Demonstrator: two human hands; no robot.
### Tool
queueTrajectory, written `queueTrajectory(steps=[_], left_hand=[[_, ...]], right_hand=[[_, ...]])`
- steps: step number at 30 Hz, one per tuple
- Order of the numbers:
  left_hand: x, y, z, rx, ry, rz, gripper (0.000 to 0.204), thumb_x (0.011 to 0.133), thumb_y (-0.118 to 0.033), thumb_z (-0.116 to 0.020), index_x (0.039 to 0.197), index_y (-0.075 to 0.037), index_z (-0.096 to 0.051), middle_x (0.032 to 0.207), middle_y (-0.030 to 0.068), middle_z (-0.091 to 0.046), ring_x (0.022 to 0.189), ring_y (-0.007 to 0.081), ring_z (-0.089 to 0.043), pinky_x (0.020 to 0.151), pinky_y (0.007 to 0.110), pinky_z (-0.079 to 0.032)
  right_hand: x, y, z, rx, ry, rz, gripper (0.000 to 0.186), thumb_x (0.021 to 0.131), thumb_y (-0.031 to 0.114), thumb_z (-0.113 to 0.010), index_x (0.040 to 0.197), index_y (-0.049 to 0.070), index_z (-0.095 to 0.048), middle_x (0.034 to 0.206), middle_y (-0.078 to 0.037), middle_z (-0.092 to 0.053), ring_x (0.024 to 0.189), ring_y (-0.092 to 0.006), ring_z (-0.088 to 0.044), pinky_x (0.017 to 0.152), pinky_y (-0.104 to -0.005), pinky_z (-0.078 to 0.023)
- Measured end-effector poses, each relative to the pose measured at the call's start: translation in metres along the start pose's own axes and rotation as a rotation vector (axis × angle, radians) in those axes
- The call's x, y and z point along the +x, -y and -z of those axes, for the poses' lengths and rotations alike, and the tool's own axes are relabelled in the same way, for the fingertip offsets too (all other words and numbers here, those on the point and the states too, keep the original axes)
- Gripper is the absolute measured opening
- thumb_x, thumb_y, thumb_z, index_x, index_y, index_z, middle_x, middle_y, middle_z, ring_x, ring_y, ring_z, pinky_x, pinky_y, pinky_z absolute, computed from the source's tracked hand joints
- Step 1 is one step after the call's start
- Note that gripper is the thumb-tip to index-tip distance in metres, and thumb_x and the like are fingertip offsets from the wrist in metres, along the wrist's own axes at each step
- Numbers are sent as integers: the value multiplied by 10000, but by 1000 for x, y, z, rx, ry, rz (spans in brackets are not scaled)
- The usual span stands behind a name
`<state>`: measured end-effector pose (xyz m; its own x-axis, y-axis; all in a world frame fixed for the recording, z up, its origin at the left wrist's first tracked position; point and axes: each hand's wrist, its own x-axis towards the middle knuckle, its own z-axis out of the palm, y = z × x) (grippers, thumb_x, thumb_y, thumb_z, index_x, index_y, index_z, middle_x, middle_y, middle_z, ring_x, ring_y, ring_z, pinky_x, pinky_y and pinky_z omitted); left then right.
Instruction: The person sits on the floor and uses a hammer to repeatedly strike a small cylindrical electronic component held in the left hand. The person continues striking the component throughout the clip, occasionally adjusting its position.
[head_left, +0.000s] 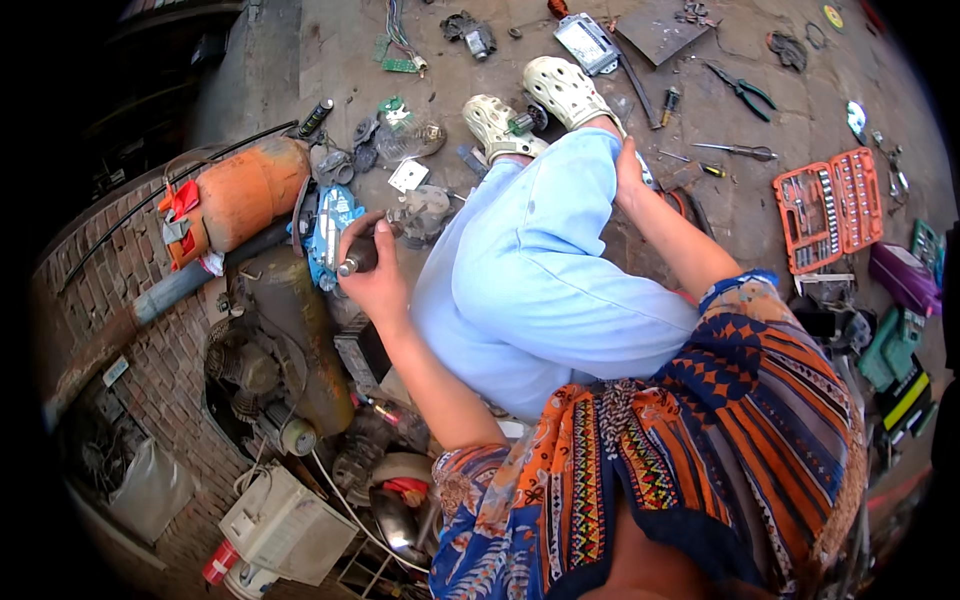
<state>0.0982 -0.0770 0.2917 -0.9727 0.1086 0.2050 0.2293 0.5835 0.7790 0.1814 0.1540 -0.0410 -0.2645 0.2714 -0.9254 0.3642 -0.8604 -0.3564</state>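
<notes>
My left hand (382, 275) is out to the left of my knee, its fingers curled around a dark cylindrical piece (358, 257) with a rounded metal-looking end. Just beyond it lies a crumpled blue plastic wrapper (333, 230), and a dusty grey metal casting (425, 212) sits beside the fingers. On the other side, my right hand (627, 175) rests against my lower leg near the shoe. Its fingers are mostly hidden behind the leg, so any held thing does not show. Between my pale clogs (568, 92) lies a small motor armature (525, 121) with a dark round end.
Ahead lie a silver box (587, 43), pliers (742, 92) and a screwdriver (738, 151). At right is an orange socket set case (828, 212), opened out, beside a purple case (905, 278). An orange gas cylinder (250, 195) and a compressor tank (290, 330) crowd the left.
</notes>
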Motion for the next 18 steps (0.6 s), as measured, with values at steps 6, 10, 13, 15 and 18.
queueTrajectory(steps=[6,10,13,15,18], left_hand=[[7,1,-5,46,69,29,135,880,-97,-623,977,-4,-617,818,49,-629,669,80,-573,503,199,-416],[4,2,-7,23,34,33,122,880,-93,-618,969,-10,-620,795,39,-623,656,72,-558,505,194,-406],[3,-1,-4,30,35,19,120,878,-81,-616,968,-2,-617,786,37,-621,613,56,-514,506,193,-388],[3,1,-4,47,49,-2,120,877,-81,-617,967,-2,-617,768,40,-622,584,52,-495,497,192,-377],[6,-1,-7,34,81,25,120,871,-81,-621,957,4,-619,785,44,-623,630,72,-522,560,210,-406]], right_hand=[[24,19,-17,-369,-417,50,881,882,638,-360,1175,-182,-502,1229,-324,-523,1169,-397,-518,969,-433,-415],[23,24,-11,-271,-265,89,868,885,630,-374,1189,-173,-496,1212,-296,-548,1134,-375,-548,947,-419,-431],[-13,17,-11,-163,-148,115,851,899,612,-366,1204,-174,-481,1214,-290,-548,1126,-359,-556,940,-399,-433],[-4,14,-3,-140,-119,103,841,903,607,-366,1206,-169,-485,1212,-287,-549,1127,-353,-556,941,-399,-433],[21,18,-6,-149,-202,117,864,877,626,-398,1210,-166,-484,1239,-302,-527,1150,-374,-537,949,-425,-428]])
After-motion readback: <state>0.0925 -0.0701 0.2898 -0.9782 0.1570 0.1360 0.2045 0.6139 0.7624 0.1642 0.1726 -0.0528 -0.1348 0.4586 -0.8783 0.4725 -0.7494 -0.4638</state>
